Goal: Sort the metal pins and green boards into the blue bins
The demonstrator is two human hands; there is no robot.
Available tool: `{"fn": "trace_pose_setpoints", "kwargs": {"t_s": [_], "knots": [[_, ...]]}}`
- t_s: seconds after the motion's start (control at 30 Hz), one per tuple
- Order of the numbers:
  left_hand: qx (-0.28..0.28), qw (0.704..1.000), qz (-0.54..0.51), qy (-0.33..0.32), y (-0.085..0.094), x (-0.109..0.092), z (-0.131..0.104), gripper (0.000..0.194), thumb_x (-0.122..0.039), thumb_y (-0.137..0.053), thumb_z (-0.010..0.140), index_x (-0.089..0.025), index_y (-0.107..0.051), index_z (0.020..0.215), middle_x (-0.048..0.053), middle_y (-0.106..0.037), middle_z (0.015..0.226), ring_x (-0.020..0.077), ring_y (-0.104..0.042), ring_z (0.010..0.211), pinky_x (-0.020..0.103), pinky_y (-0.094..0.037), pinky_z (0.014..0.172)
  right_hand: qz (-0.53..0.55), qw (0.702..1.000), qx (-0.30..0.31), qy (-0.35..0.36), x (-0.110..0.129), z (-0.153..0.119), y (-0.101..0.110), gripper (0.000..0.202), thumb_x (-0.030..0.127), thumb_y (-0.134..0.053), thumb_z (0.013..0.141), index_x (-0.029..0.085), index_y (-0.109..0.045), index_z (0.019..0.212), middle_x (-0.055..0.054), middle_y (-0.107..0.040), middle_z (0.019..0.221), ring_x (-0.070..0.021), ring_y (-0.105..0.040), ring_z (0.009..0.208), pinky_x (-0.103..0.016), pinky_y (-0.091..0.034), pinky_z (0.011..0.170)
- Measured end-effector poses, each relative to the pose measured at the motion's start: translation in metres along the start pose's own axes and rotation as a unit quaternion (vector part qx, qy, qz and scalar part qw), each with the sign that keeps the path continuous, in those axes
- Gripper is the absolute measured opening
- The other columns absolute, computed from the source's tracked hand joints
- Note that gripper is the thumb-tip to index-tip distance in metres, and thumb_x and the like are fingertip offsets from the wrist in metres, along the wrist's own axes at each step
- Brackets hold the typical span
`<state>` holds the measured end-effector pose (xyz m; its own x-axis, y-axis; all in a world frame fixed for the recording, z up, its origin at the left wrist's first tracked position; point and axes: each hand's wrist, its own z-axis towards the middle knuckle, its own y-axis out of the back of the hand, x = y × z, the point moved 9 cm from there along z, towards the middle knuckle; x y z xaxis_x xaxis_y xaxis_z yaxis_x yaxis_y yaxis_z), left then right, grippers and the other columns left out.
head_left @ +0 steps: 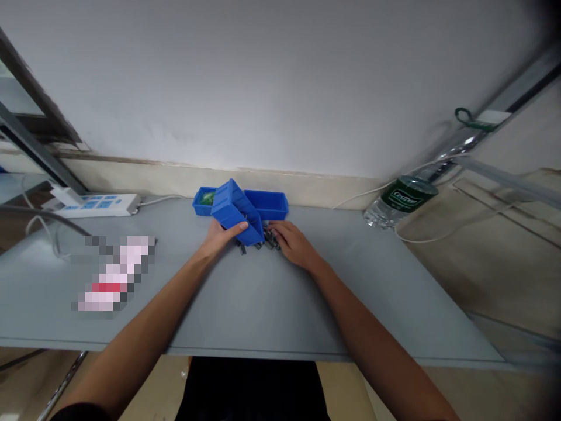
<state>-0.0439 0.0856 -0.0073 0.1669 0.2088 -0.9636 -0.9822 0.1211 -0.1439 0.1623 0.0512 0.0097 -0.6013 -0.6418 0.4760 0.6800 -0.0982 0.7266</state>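
My left hand (218, 237) is closed on the side of a blue plastic bin (230, 206), thumb over its edge. The bin is tilted, its opening facing down to the right above the table. Below and beside its lower edge lies a loose pile of small dark grey pieces (272, 241), too small to name. My right hand (295, 244) rests at the right side of this pile, fingers stretched over the pieces and touching them. Behind the tilted bin stand a blue bin (274, 206) with a bare inside and another blue bin (201, 204) containing something green.
A white power strip (109, 204) with a plug and cables lies at the back left. A blurred-out pinkish object (116, 275) sits on the left of the grey table (263, 316). A large clear bottle (398, 202) with a green label stands back right, beside a cable.
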Motion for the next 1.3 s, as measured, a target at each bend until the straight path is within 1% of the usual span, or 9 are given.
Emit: {"fn": "trace_pose_setpoints", "kwargs": {"t_s": [0.13, 0.27, 0.5, 0.7, 0.8, 0.9, 1.0, 1.1, 1.3], "knots": [[0.001, 0.998, 0.063, 0.003, -0.009, -0.008, -0.006, 0.058, -0.061, -0.09, 0.062, -0.018, -0.069, 0.095, 0.011, -0.073, 0.099, 0.03, -0.07, 0.098, 0.047, -0.061, 0.091, -0.039, 0.997, -0.007, -0.059, -0.02, 0.001, -0.011, 0.039, 0.021, -0.037, 0.104, 0.023, -0.063, 0.133, -0.013, -0.071, 0.129, -0.0279, -0.066, 0.118, -0.049, -0.05, 0.105], [0.021, 0.996, 0.086, 0.007, -0.016, -0.01, -0.009, 0.057, -0.062, -0.089, 0.061, -0.017, -0.07, 0.091, 0.012, -0.074, 0.096, 0.0309, -0.071, 0.095, 0.049, -0.062, 0.09, -0.051, 0.995, -0.039, -0.079, -0.027, 0.0, -0.007, 0.037, 0.015, -0.041, 0.099, 0.023, -0.07, 0.121, -0.013, -0.074, 0.12, -0.0283, -0.066, 0.114, -0.048, -0.051, 0.103], [0.014, 0.996, 0.091, -0.008, -0.016, -0.017, -0.008, 0.064, -0.062, -0.089, 0.062, -0.018, -0.069, 0.104, 0.014, -0.077, 0.102, 0.0342, -0.073, 0.099, 0.053, -0.063, 0.093, -0.055, 0.996, -0.023, -0.069, -0.01, 0.0, -0.014, 0.033, 0.035, -0.061, 0.097, 0.028, -0.069, 0.128, -0.011, -0.069, 0.136, -0.0316, -0.061, 0.126, -0.055, -0.045, 0.109], [-0.009, 0.993, 0.114, -0.023, -0.009, -0.017, -0.007, 0.066, -0.061, -0.09, 0.063, -0.017, -0.066, 0.106, 0.015, -0.075, 0.104, 0.0347, -0.073, 0.101, 0.053, -0.063, 0.093, -0.032, 0.998, 0.016, -0.043, -0.005, 0.002, -0.017, 0.024, 0.019, -0.068, 0.082, 0.025, -0.07, 0.105, -0.008, -0.075, 0.113, -0.0278, -0.064, 0.111, -0.047, -0.048, 0.101], [-0.029, 0.991, 0.125, -0.035, -0.007, -0.019, -0.008, 0.075, -0.058, -0.092, 0.062, -0.017, -0.062, 0.118, 0.015, -0.074, 0.11, 0.0348, -0.071, 0.105, 0.054, -0.061, 0.095, -0.015, 0.999, 0.012, -0.027, -0.004, 0.002, -0.013, 0.004, 0.026, -0.068, 0.086, 0.024, -0.066, 0.088, -0.007, -0.074, 0.102, -0.0266, -0.065, 0.108, -0.045, -0.049, 0.098], [-0.022, 0.99, 0.132, -0.037, -0.008, -0.019, -0.01, 0.081, -0.055, -0.093, 0.063, -0.017, -0.059, 0.126, 0.016, -0.074, 0.112, 0.0349, -0.071, 0.107, 0.053, -0.061, 0.096, -0.01, 1.0, 0.003, -0.022, -0.003, 0.002, -0.012, 0.01, 0.029, -0.066, 0.09, 0.024, -0.063, 0.082, -0.007, -0.074, 0.099, -0.0261, -0.066, 0.106, -0.045, -0.049, 0.098], [-0.012, 0.988, 0.145, -0.048, -0.011, -0.02, -0.01, 0.083, -0.054, -0.093, 0.063, -0.019, -0.059, 0.13, 0.014, -0.073, 0.115, 0.0344, -0.071, 0.109, 0.053, -0.06, 0.098, 0.003, 0.999, -0.009, -0.038, -0.006, 0.002, -0.012, 0.007, 0.017, -0.065, 0.084, 0.024, -0.065, 0.085, -0.007, -0.073, 0.1, -0.0255, -0.066, 0.103, -0.043, -0.05, 0.097], [0.002, 0.985, 0.161, -0.07, -0.016, -0.025, -0.009, 0.086, -0.052, -0.094, 0.063, -0.021, -0.057, 0.135, 0.013, -0.072, 0.122, 0.0339, -0.069, 0.115, 0.052, -0.058, 0.103, 0.014, 0.998, -0.022, -0.064, -0.012, 0.001, -0.013, 0.028, 0.008, -0.059, 0.078, 0.025, -0.067, 0.098, -0.007, -0.073, 0.106, -0.0258, -0.066, 0.105, -0.042, -0.051, 0.098], [0.027, 0.975, 0.197, -0.097, -0.033, -0.031, -0.002, 0.096, -0.054, -0.094, 0.06, -0.02, -0.054, 0.14, 0.016, -0.066, 0.134, 0.0353, -0.064, 0.123, 0.054, -0.052, 0.107, -0.013, 0.998, -0.036, -0.059, -0.017, 0.001, -0.013, 0.028, 0.012, -0.058, 0.085, 0.022, -0.069, 0.109, -0.013, -0.071, 0.121, -0.029, -0.063, 0.115, -0.046, -0.048, 0.103]]}}
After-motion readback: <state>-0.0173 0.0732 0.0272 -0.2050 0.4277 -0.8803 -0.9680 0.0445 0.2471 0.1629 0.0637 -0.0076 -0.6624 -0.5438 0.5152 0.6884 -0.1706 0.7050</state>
